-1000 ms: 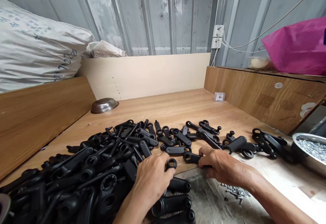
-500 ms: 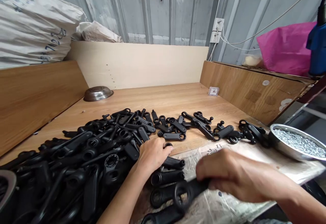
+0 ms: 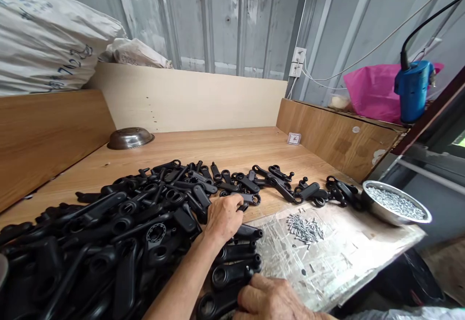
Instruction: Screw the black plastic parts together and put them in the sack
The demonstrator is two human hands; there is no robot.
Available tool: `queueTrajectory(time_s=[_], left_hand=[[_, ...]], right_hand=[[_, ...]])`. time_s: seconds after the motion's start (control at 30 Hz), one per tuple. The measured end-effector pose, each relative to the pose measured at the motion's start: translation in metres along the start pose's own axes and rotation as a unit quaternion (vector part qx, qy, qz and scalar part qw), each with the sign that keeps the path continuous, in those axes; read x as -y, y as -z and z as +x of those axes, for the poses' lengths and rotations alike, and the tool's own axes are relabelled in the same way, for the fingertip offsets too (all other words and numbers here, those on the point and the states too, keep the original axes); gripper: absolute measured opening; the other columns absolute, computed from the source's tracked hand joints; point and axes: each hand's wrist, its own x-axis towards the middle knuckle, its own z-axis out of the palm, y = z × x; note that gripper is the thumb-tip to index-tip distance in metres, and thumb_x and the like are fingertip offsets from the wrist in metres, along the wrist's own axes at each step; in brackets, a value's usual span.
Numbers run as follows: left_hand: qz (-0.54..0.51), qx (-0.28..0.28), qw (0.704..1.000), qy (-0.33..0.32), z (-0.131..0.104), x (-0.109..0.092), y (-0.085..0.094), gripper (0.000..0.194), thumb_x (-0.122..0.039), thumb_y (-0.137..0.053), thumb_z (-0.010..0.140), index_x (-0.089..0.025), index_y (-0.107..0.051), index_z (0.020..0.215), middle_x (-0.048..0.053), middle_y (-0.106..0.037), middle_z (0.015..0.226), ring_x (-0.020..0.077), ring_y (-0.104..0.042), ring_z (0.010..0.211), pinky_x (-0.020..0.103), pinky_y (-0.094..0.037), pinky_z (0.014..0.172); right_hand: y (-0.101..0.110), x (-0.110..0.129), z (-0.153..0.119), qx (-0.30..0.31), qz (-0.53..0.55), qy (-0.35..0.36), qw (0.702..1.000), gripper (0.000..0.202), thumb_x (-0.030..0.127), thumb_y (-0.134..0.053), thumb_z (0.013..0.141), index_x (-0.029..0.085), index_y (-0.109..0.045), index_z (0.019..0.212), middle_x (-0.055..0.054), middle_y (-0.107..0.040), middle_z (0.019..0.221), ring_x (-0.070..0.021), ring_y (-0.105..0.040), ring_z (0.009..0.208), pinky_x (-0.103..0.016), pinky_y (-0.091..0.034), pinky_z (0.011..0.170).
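My left hand [image 3: 224,217] is closed at the right edge of a heap of black plastic crank arms [image 3: 119,223]. A black end of one arm [image 3: 243,207] pokes out by its thumb; the fingertips are hidden. Low in the view, my right hand [image 3: 274,298] has its fingers curled on the near end of a black crank arm [image 3: 214,304] with a ring at its other end. Just beyond lie more crank arms [image 3: 232,274] side by side in a rough row, rings to the left. Small silver pins [image 3: 305,228] are piled on the scratched sheet to the right.
A steel bowl [image 3: 395,203] full of silver pins stands at the right table edge. Loose crank arms [image 3: 276,179] stretch across the middle. An upturned metal bowl [image 3: 131,138] and a small clock [image 3: 294,138] sit farther back. A blue tool [image 3: 414,92] hangs at right.
My right hand has come down and left with a crank arm to the row's near end, uncovering the pin pile. My left hand has shifted slightly right. The view has turned to the right.
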Motion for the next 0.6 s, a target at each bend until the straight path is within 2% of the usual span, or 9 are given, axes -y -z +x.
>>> queueTrajectory(time_s=[0.07,0.17,0.23,0.3,0.4,0.47,0.53,0.6], left_hand=[[-0.023,-0.026,0.999,-0.026,-0.001,0.003,-0.003,0.021,-0.004,-0.053,0.074,-0.019,-0.063,0.085,0.001,-0.064,0.077,0.0197,-0.060,0.078,0.033,-0.045,0.073],[-0.074,-0.073,0.993,-0.057,-0.002,0.008,-0.003,0.033,-0.004,-0.047,0.074,-0.022,-0.064,0.094,0.005,-0.065,0.084,0.0234,-0.058,0.087,0.035,-0.042,0.079],[-0.127,-0.110,0.984,-0.063,-0.002,0.012,-0.001,0.035,-0.007,-0.045,0.075,-0.022,-0.063,0.101,0.006,-0.065,0.089,0.0238,-0.056,0.091,0.035,-0.040,0.084],[-0.197,-0.152,0.967,-0.054,0.000,0.015,0.004,0.035,-0.013,-0.046,0.075,-0.022,-0.062,0.105,0.006,-0.064,0.091,0.0226,-0.056,0.089,0.034,-0.041,0.085],[-0.327,-0.199,0.924,-0.014,0.004,0.016,0.009,0.034,-0.027,-0.052,0.072,-0.020,-0.063,0.103,0.001,-0.061,0.081,0.0179,-0.057,0.073,0.029,-0.047,0.072],[-0.420,-0.206,0.883,0.024,0.006,0.014,0.011,0.042,-0.035,-0.055,0.069,-0.017,-0.060,0.106,-0.001,-0.058,0.073,0.0152,-0.055,0.062,0.027,-0.048,0.059],[-0.501,-0.194,0.841,0.060,0.007,0.010,0.011,0.053,-0.039,-0.057,0.065,-0.014,-0.054,0.112,-0.001,-0.057,0.070,0.0144,-0.054,0.056,0.026,-0.048,0.051],[-0.558,-0.175,0.806,0.090,0.007,0.006,0.010,0.059,-0.040,-0.058,0.062,-0.013,-0.050,0.114,-0.001,-0.058,0.070,0.0142,-0.055,0.055,0.027,-0.049,0.050]], right_hand=[[0.006,0.002,0.006,-0.014,-0.051,0.003,0.999,0.030,0.029,-0.067,0.072,0.018,-0.042,0.061,0.003,-0.050,0.062,-0.0124,-0.043,0.051,-0.025,-0.019,0.036],[0.022,0.005,0.010,-0.007,-0.077,-0.003,0.997,0.023,0.028,-0.063,0.076,0.018,-0.047,0.063,0.002,-0.052,0.064,-0.0130,-0.045,0.052,-0.026,-0.022,0.037],[0.041,0.001,0.010,0.018,-0.010,-0.001,1.000,0.022,0.029,-0.060,0.079,0.018,-0.049,0.064,0.002,-0.056,0.070,-0.0123,-0.049,0.056,-0.025,-0.031,0.042],[0.063,-0.012,0.011,0.022,0.088,-0.032,0.995,0.017,0.026,-0.056,0.082,0.017,-0.053,0.068,0.000,-0.060,0.078,-0.0120,-0.054,0.066,-0.022,-0.039,0.053],[0.086,-0.043,0.019,-0.037,0.169,-0.151,0.973,0.011,0.016,-0.051,0.084,0.015,-0.062,0.083,-0.005,-0.064,0.083,-0.0148,-0.058,0.076,-0.023,-0.042,0.066],[0.090,-0.066,0.030,-0.066,0.190,-0.211,0.957,0.016,0.017,-0.056,0.082,0.017,-0.063,0.096,-0.005,-0.065,0.085,-0.0161,-0.058,0.077,-0.025,-0.042,0.068],[0.089,-0.082,0.044,-0.059,0.217,-0.233,0.946,0.030,0.022,-0.064,0.077,0.020,-0.060,0.107,-0.002,-0.065,0.087,-0.0160,-0.058,0.078,-0.024,-0.041,0.067],[0.086,-0.090,0.058,-0.032,0.259,-0.242,0.935,0.036,0.028,-0.068,0.073,0.021,-0.059,0.108,0.001,-0.064,0.082,-0.0144,-0.057,0.072,-0.021,-0.039,0.061]])
